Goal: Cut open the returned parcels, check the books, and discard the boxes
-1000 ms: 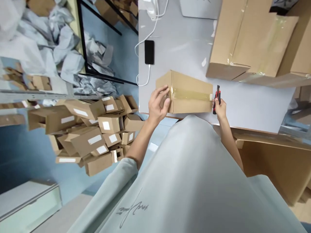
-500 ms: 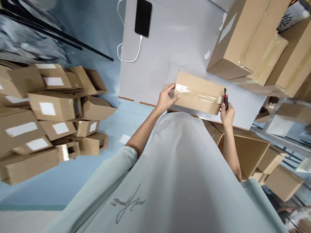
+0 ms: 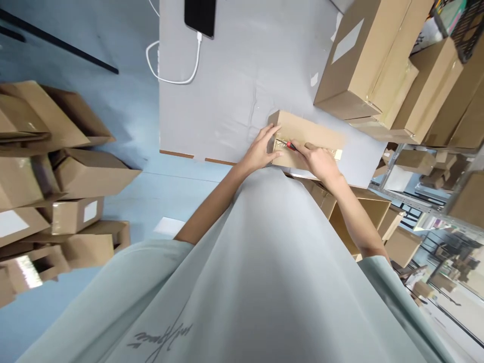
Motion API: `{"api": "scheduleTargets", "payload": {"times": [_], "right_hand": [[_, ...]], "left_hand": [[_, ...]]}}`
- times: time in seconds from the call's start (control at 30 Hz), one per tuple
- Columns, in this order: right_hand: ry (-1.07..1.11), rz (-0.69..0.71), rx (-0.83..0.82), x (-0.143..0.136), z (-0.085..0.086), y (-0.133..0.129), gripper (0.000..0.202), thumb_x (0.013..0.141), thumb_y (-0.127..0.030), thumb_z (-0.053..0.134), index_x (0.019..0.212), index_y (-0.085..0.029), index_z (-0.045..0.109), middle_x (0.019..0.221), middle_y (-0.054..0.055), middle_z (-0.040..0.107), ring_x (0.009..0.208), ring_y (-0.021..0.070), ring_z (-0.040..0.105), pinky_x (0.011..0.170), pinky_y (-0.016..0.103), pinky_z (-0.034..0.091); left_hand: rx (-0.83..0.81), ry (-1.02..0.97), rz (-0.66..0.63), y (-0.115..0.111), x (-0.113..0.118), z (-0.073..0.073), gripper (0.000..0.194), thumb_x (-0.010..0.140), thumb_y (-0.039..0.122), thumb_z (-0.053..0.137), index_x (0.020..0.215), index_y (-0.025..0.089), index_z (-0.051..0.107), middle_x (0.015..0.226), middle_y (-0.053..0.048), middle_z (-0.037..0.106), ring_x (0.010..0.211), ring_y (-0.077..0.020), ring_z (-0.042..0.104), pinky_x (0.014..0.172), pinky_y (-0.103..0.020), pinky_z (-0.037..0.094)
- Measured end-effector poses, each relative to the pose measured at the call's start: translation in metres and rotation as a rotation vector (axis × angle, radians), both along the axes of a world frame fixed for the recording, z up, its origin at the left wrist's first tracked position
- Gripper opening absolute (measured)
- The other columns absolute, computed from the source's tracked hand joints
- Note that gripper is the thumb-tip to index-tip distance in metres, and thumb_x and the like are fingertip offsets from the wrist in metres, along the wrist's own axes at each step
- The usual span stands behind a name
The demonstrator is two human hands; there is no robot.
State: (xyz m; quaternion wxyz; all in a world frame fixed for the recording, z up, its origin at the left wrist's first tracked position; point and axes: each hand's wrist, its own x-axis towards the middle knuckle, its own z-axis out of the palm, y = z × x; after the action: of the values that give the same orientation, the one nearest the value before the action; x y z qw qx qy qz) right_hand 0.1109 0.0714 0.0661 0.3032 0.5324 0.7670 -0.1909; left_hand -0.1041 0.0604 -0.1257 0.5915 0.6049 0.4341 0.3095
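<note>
A brown cardboard box (image 3: 310, 127) with clear tape along its top lies near the front edge of the grey table (image 3: 227, 101). My left hand (image 3: 261, 147) holds the box's left end, thumb on the top near the front and fingers at the back corner. In my right hand (image 3: 317, 160) is a red and black cutter (image 3: 291, 145), gripped over the top of the box. Its tip points left and rests at the tape near the left end, close to my left fingers.
A black phone (image 3: 200, 17) on a white cable lies at the table's back left. Large boxes (image 3: 355, 65) stand at the back right. Open cartons (image 3: 91, 174) are piled on the left, and another open box (image 3: 363, 212) is below the table's right front edge.
My right hand has moved left with the cutter, from the box's right end to the tape near its left end. My left hand still holds the left end. The view has shifted.
</note>
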Motion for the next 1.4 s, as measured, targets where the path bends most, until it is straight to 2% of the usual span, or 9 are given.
{"api": "scheduleTargets", "payload": {"times": [0.23,0.37,0.47,0.6,0.8,0.97,1.1,1.2,1.4], "right_hand": [[-0.171,0.082,-0.063,-0.012,0.015,0.012,0.060,0.124,-0.032,0.031,0.184,-0.032,0.037,0.133,0.017,0.079,0.099,0.0302,0.079,0.081,0.035,0.047],[-0.189,0.117,-0.060,-0.013,0.018,0.016,0.061,0.122,-0.027,0.030,0.183,-0.031,0.036,0.133,0.018,0.078,0.098,0.0305,0.079,0.084,0.038,0.047],[-0.176,0.164,-0.066,-0.016,0.019,0.025,0.059,0.122,-0.027,0.031,0.180,-0.029,0.042,0.130,0.019,0.079,0.096,0.0315,0.078,0.082,0.039,0.046],[-0.133,0.239,-0.094,-0.022,0.021,0.042,0.059,0.118,-0.019,0.034,0.174,-0.026,0.050,0.128,0.020,0.080,0.099,0.0326,0.078,0.081,0.039,0.045],[-0.080,0.269,-0.128,-0.018,0.023,0.054,0.055,0.118,-0.019,0.041,0.171,-0.023,0.055,0.131,0.022,0.081,0.109,0.0338,0.077,0.090,0.042,0.045],[-0.107,0.254,-0.149,0.023,0.022,0.046,0.060,0.116,-0.014,0.035,0.172,-0.024,0.054,0.131,0.022,0.082,0.114,0.0346,0.078,0.089,0.042,0.043],[-0.127,0.228,-0.155,0.072,0.023,0.032,0.065,0.116,-0.011,0.031,0.178,-0.025,0.046,0.131,0.022,0.080,0.114,0.0331,0.079,0.084,0.040,0.042],[-0.106,0.188,-0.158,0.113,0.022,0.020,0.063,0.118,-0.017,0.034,0.179,-0.027,0.043,0.136,0.023,0.079,0.113,0.0327,0.080,0.084,0.040,0.042],[-0.093,0.025,-0.130,0.198,0.015,-0.006,0.061,0.118,-0.023,0.040,0.178,-0.031,0.048,0.134,0.022,0.079,0.104,0.0325,0.078,0.084,0.040,0.041]], "left_hand": [[-0.003,-0.032,0.005,0.000,0.004,-0.004,0.106,0.092,0.077,0.085,0.180,0.034,0.044,0.188,-0.014,0.037,0.177,-0.0418,0.032,0.141,-0.057,0.039],[0.006,-0.033,0.013,0.001,0.007,-0.008,0.107,0.091,0.079,0.086,0.179,0.035,0.045,0.188,-0.014,0.037,0.177,-0.0423,0.033,0.142,-0.058,0.037],[-0.001,-0.026,0.013,0.002,0.007,-0.012,0.110,0.089,0.083,0.085,0.179,0.035,0.044,0.189,-0.014,0.036,0.177,-0.0433,0.032,0.141,-0.060,0.038],[-0.009,-0.014,0.005,0.003,0.004,-0.013,0.115,0.087,0.088,0.083,0.181,0.033,0.043,0.188,-0.016,0.036,0.176,-0.0447,0.034,0.139,-0.062,0.041],[0.003,0.024,-0.007,0.005,-0.003,-0.005,0.117,0.087,0.091,0.081,0.181,0.033,0.043,0.183,-0.018,0.044,0.169,-0.0450,0.044,0.137,-0.062,0.044],[-0.047,0.063,0.006,0.004,-0.008,0.000,0.117,0.086,0.092,0.082,0.181,0.038,0.040,0.186,-0.017,0.040,0.167,-0.0464,0.048,0.130,-0.064,0.051],[-0.081,0.119,0.026,0.002,-0.006,0.002,0.118,0.085,0.091,0.083,0.181,0.038,0.041,0.190,-0.017,0.035,0.165,-0.0481,0.050,0.127,-0.065,0.055],[-0.106,0.143,0.036,0.001,0.001,0.003,0.121,0.083,0.092,0.084,0.181,0.037,0.041,0.191,-0.018,0.034,0.162,-0.0476,0.055,0.125,-0.063,0.057],[-0.197,0.165,0.103,-0.001,0.008,0.010,0.122,0.076,0.089,0.091,0.178,0.039,0.046,0.183,-0.015,0.048,0.155,-0.0461,0.064,0.120,-0.062,0.063]]}}
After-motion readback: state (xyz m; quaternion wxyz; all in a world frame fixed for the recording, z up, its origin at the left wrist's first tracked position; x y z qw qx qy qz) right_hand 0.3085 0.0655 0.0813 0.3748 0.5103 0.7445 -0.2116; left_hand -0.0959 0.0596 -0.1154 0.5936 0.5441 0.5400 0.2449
